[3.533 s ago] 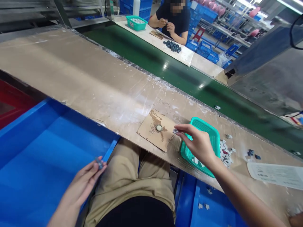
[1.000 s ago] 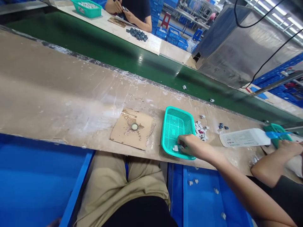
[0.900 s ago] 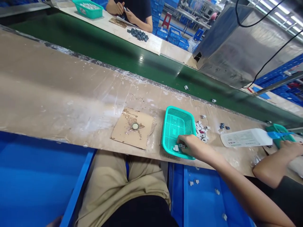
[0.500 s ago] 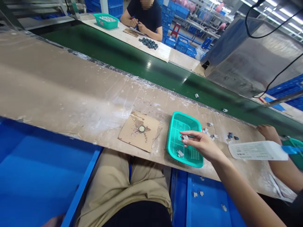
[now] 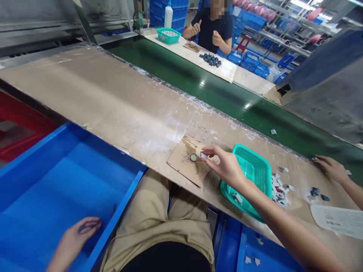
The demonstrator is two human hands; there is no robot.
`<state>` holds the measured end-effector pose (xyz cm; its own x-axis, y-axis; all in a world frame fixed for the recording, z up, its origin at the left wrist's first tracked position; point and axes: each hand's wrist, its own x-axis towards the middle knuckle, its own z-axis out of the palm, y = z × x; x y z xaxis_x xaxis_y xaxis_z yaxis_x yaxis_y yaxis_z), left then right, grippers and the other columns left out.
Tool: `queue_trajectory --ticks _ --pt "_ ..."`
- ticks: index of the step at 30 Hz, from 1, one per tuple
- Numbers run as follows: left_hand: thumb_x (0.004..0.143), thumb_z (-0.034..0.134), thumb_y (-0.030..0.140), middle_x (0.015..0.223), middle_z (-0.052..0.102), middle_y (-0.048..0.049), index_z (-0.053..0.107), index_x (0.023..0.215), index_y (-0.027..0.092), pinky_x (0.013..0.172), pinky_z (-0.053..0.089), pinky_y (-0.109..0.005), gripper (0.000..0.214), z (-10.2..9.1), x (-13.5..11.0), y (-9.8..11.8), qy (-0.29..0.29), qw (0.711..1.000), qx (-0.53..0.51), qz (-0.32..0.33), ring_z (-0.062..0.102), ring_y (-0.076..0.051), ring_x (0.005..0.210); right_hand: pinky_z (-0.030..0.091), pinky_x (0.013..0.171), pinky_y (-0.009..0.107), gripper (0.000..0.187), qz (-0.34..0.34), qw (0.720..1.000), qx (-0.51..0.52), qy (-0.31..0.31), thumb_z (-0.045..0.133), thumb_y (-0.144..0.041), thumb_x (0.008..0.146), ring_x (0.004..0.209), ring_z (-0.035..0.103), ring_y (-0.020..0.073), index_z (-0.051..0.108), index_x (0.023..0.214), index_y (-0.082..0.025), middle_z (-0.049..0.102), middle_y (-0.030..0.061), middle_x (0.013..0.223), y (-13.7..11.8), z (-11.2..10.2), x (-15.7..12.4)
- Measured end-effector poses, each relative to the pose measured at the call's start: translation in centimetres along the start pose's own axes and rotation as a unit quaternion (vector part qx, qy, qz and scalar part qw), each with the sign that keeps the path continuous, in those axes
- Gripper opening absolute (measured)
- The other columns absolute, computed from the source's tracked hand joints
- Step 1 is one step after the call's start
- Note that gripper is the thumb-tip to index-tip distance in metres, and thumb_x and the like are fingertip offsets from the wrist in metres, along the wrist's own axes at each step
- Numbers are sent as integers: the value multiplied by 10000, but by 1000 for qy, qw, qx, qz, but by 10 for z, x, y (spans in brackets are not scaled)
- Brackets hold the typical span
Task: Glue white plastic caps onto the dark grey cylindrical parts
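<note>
My right hand (image 5: 227, 168) pinches a small white block-shaped part (image 5: 203, 155) between thumb and fingers. It holds the part over a stained cardboard piece (image 5: 184, 166), just right of a round cap-like disc (image 5: 193, 157) with a pale centre. Low inside a blue bin (image 5: 56, 181) on the left is my left hand (image 5: 78, 236), its fingers loosely curled and apart from the thumb, with nothing visible in them. A small dark piece (image 5: 114, 209) lies by the bin wall beyond its fingertips. Under my right forearm stands a green basket (image 5: 268, 170) with a white part (image 5: 237, 198) inside.
White parts (image 5: 279, 190) and several dark parts (image 5: 315, 191) lie right of the basket, near a translucent bottle (image 5: 337, 221). A co-worker's hand (image 5: 331, 168) reaches to the green conveyor belt (image 5: 176, 79). Another person (image 5: 212, 34) sits across the belt.
My right hand has carried the white part from above the basket left to the cardboard. My left hand now shows more fully in the bin. The view has swung left.
</note>
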<state>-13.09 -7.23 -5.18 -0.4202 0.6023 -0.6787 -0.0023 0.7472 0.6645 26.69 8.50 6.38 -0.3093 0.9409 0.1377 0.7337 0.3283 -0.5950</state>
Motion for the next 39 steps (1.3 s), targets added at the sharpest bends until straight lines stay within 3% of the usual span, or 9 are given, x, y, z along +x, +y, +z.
queue_trajectory --ticks 2,5,11,15,17,19,25,31,39 --pt "360 886 362 863 703 -77 671 753 191 638 574 -255 479 -3 5 8 -11 997 -75 -27 649 -298 882 542 766 350 183 -17 1000 -14 -7 550 -239 841 857 663 193 547 1023 -223 686 54 1002 1 8 9" --pt "395 894 342 964 693 -50 651 924 194 727 574 -234 600 5 0 25 -12 979 -205 -11 642 -234 915 539 792 345 200 -28 999 -26 -31 543 -212 840 906 666 194 529 1039 -230 692 42 989 3 18 16" --pt "298 921 293 757 674 -44 703 842 156 575 548 -187 602 53 -17 51 -90 938 -335 0 612 -138 647 542 775 360 142 -7 999 -38 -35 574 -198 804 897 671 212 553 942 -226 698 46 966 3 26 18" --pt "326 915 334 665 605 -24 697 746 133 535 494 -164 513 93 -33 68 -238 892 -385 -1 551 -96 609 545 776 369 209 56 995 78 0 636 -303 788 830 671 205 590 965 -201 697 61 921 -4 20 14" --pt "342 911 349 623 562 -4 683 712 129 489 442 -141 487 113 -43 80 -300 871 -390 9 508 -75 581 556 760 353 295 108 977 182 11 700 -354 735 802 666 200 604 956 -183 691 66 875 -12 14 10" --pt "378 905 334 606 550 2 670 692 127 473 412 -132 443 132 -54 93 -321 864 -386 28 491 -67 565 563 729 322 345 155 951 268 9 758 -364 675 787 660 192 615 926 -176 683 59 827 -23 9 4" --pt "419 881 219 664 616 -5 638 627 129 519 448 -152 332 172 -75 113 -278 876 -377 114 513 -70 566 553 678 217 256 189 902 388 -11 784 -268 676 731 651 131 620 861 -201 672 13 776 -60 5 -28" --pt "494 827 111 597 621 26 641 683 144 533 477 -150 266 178 -90 118 -243 881 -357 191 524 -63 512 546 694 184 216 148 919 365 17 764 -201 697 740 650 112 610 847 -209 658 -3 778 -79 12 -42" --pt "516 815 91 707 625 6 668 682 146 580 552 -182 228 180 -107 122 -203 891 -312 262 647 -142 649 545 676 206 198 130 930 345 -1 737 -217 725 737 640 120 589 856 -200 646 7 790 -77 16 -43"
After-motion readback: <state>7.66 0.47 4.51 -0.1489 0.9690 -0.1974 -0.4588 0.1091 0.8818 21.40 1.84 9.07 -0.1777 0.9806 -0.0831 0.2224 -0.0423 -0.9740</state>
